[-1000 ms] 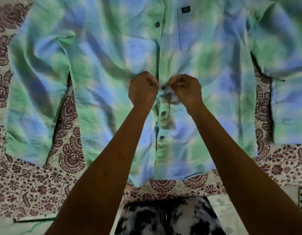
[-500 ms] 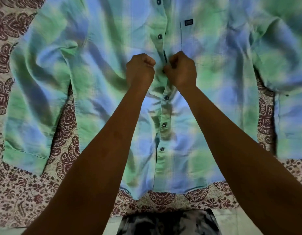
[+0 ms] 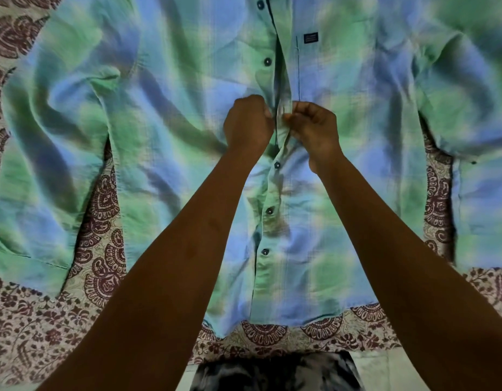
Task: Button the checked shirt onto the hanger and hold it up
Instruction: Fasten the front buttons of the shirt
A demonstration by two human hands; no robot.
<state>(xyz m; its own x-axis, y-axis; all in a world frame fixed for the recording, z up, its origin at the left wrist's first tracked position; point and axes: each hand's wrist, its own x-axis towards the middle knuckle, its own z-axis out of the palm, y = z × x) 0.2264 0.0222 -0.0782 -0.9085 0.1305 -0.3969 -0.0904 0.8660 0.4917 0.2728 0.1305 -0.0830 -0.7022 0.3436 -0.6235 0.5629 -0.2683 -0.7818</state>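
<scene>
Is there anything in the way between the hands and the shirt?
No, nothing visible is in the way. The left hand and the right hand are already on the checked shirt, pinching its front strip on either side of a buttonhole. No hanger shows in this view.

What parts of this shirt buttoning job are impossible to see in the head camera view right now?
- Hanger: none visible in the head view; the green and blue checked shirt covers where it might lie.
- Collar: cut off by the top edge.
- Button being fastened: hidden between the left hand and right hand.
- Small dark pocket label: too small to read.
</scene>
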